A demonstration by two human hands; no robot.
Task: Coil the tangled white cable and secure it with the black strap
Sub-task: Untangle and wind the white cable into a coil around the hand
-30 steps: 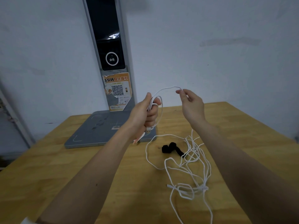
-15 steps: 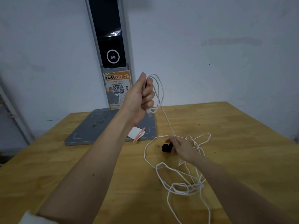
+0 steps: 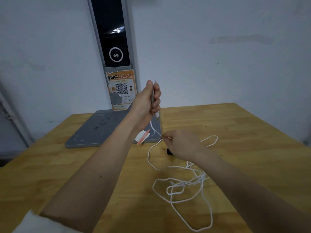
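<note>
Pale wall backs a wooden table (image 3: 67,165) where a grey base (image 3: 107,130) carries a post cut off by the top edge. Raised above the table, the left hand (image 3: 148,101) is clenched around a few gathered turns of the cable (image 3: 185,184), its plug poking out below the fist, while most of the cable lies tangled on the wood. Lower down, the right hand (image 3: 181,145) pinches a strand at its fingertips and hides most of the strap (image 3: 168,151), only a black corner showing at the palm.
</note>
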